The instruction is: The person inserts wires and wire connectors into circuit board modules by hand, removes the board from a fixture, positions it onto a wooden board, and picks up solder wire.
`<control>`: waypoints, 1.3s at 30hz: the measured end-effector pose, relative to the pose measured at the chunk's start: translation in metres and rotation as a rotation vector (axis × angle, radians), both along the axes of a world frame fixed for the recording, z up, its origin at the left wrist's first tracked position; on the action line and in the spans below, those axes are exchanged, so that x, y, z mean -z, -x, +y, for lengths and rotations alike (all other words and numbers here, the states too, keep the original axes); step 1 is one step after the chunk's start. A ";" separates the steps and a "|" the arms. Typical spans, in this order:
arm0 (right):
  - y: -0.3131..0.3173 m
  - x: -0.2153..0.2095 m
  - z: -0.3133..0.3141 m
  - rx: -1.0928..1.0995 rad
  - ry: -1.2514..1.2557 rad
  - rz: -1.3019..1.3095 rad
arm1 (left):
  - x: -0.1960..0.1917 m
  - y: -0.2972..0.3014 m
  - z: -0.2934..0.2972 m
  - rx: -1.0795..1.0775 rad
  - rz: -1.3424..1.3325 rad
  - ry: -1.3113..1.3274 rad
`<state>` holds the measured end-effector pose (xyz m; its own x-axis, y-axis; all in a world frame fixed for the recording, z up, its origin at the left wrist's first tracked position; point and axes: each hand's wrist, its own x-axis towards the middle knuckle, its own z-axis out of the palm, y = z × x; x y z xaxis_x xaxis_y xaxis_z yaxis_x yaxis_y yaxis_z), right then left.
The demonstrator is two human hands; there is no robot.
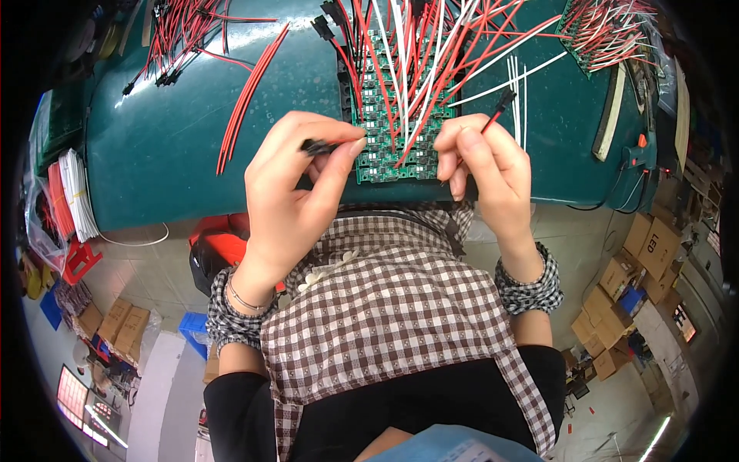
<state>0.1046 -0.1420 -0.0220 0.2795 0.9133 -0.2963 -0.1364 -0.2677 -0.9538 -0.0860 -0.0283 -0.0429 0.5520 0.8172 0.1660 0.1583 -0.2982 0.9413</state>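
Both hands raised over the near edge of a bench covered in a dark green smooth sheet (169, 162). Between them lies the green rectangular circuit board with rows of small dark components (373, 171), its near end close to the bench edge; red and white thin insulated wires (400, 85) stand up from it and fan out away from the person.

Left hand (289, 189) — thumb and forefinger closed to a pinch, tips at the board's left edge; whether they touch it, cannot tell. A small black plastic plug (314, 146), blurred, is held in the curl of the fingers.

Right hand (493, 165) — fingers bent, thumb against forefinger, gripping a short red-and-black lead with a black plug on its end (504, 101). Plug points up and away; the lower fingertips are just beside the board's right edge, contact unclear.

Left of the board, a loose bunch of straight red wires (250, 104); beyond it, a tangle of red and black leads with black plugs (188, 35). Right, some straight white wires (518, 96). Far right, another green board thick with red and white wires (612, 38).
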 end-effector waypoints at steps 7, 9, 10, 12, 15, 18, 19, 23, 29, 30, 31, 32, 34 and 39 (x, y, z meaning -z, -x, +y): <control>-0.002 0.005 -0.004 0.079 -0.151 0.071 | 0.000 -0.006 0.006 -0.002 0.137 0.016; -0.003 0.009 -0.007 0.129 -0.214 0.004 | 0.001 -0.006 0.005 -0.009 0.141 0.017; -0.003 0.008 -0.006 0.132 -0.211 0.001 | 0.000 -0.006 0.004 -0.014 0.145 0.016; 0.000 0.005 -0.005 0.205 -0.202 -0.186 | 0.000 -0.006 0.005 -0.010 0.146 0.020; -0.005 0.009 -0.005 0.126 -0.198 -0.444 | -0.001 -0.003 0.004 -0.015 0.148 0.045; -0.002 0.005 -0.003 0.187 -0.217 -0.369 | -0.003 0.001 0.002 -0.019 0.182 0.069; -0.002 0.004 -0.002 0.192 -0.213 -0.370 | -0.004 0.001 0.002 -0.024 0.190 0.082; -0.001 0.009 0.001 0.161 -0.192 -0.348 | -0.007 0.002 0.001 -0.003 0.210 0.122; 0.001 0.009 0.003 0.145 -0.162 -0.348 | -0.001 0.001 0.001 -0.030 0.171 0.151; 0.001 0.009 0.004 0.112 -0.171 -0.383 | 0.001 0.001 0.001 -0.054 0.123 0.132; 0.001 0.010 0.004 0.113 -0.169 -0.383 | 0.002 0.001 0.001 -0.052 0.124 0.133; 0.001 0.011 0.005 0.110 -0.178 -0.399 | 0.002 0.001 0.001 -0.050 0.119 0.139; 0.001 0.011 0.005 0.107 -0.186 -0.415 | 0.002 0.001 0.001 -0.048 0.115 0.144; 0.001 0.011 0.006 0.130 -0.179 -0.424 | 0.002 0.001 0.000 -0.042 0.126 0.145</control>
